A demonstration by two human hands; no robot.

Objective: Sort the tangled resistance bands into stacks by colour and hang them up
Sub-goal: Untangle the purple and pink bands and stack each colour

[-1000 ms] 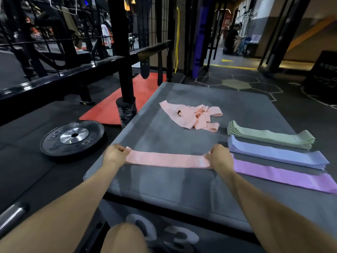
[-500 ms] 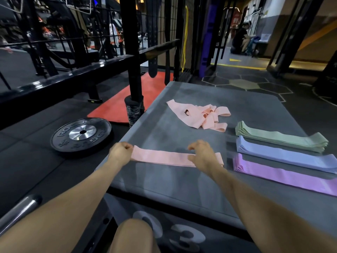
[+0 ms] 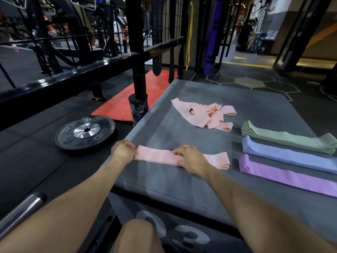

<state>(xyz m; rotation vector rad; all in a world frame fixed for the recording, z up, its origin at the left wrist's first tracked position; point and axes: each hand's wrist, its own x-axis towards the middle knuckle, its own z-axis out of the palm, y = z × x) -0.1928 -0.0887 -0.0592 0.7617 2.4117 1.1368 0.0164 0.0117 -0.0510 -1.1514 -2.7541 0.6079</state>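
Head view shows a person bent over a grey padded table, both hands on a flat pink band. The left hand has its fingers curled at the band's left end and appears to pinch it. The right hand lies across the band's middle, fingers bent, pressing it down; whether it actually grips is hard to tell.

By the look of it, sorting is well along. To the right of the hands lie three tidy stacks, side by side: green farthest, blue in the middle, purple nearest. The pink stack is only begun, and a pink tangle sits beyond the hands, still knotted. That tangle needs undoing and laying flat, and nothing sorted has been hung yet, so the hanging step looks entirely ahead.

The table's near face carries the numerals 03. Left of the hands, on the dark rubber floor, rests a weight plate, with an orange mat past it and a black rack post rising beside the table. Beyond, the floor has hexagon markings, and a person sits far off to the right.
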